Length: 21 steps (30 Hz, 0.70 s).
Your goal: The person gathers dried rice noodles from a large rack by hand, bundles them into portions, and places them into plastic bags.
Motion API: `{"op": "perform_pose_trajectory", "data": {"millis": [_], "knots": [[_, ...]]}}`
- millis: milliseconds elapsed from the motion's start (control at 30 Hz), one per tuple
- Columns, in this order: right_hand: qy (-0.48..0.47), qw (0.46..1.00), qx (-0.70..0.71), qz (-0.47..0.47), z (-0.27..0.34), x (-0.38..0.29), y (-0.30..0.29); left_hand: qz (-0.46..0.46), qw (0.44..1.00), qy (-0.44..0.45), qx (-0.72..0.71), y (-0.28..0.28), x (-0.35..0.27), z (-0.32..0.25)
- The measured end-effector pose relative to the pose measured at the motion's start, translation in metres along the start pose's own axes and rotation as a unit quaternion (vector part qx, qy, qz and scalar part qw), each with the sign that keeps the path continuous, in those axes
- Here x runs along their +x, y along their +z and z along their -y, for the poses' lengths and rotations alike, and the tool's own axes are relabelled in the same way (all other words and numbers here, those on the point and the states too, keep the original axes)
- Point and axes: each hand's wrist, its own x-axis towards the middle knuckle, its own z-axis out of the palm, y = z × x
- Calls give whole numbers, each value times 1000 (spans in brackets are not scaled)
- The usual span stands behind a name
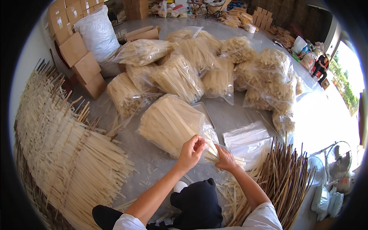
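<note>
In front of me a large clear plastic bag (172, 123) packed with pale, flat dried strips lies tilted on the floor, its mouth towards my hands. My left hand (192, 151) pinches the edge of the bag's mouth between thumb and fingers. My right hand (226, 158) grips a small bundle of pale strips (212, 152), whose far ends reach into the bag's opening. Just beyond my right hand lies a stack of flat, clear plastic bags (247, 139). Part of a metal tray (205, 110) shows behind the filled bag.
Filled bags of strips (178, 77) are heaped ahead. A long pile of strips (74, 155) lies left; thin brown sticks (287, 175) stand right. Cardboard boxes (86, 69) and a white sack (97, 34) are back left. Fans (339, 155) stand right; a seated person (320, 67) is far off.
</note>
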Motion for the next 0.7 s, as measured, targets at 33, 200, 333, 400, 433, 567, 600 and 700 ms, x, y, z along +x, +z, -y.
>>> {"op": "perform_pose_trajectory", "data": {"millis": [33, 200, 333, 400, 433, 567, 600, 700], "knots": [[-12, 1000, -26, 2, 2, 0, 1, 0, 1000, -4, 8, 0, -2, 3], [-28, 987, -156, -35, 12, -9, -4, -32, 998, -5, 54, 10, -6, 5], [-23, 975, -221, -26, 22, -9, -22, 44, 943, 118, 308, 28, -19, -3], [-4, 974, -228, -22, 32, 1, -44, 79, 937, 68, 333, 33, -22, -9], [3, 973, -229, -20, 41, 8, -57, 94, 932, 42, 347, 31, -24, -12], [-10, 971, -237, -27, 47, 27, -79, 34, 935, 55, 348, 31, -17, -19], [-16, 972, -229, -42, 44, 29, -78, 29, 937, 59, 343, 32, -15, -20], [18, 980, -197, 8, 31, 41, -67, 22, 942, 65, 330, 32, -13, -22]]}}
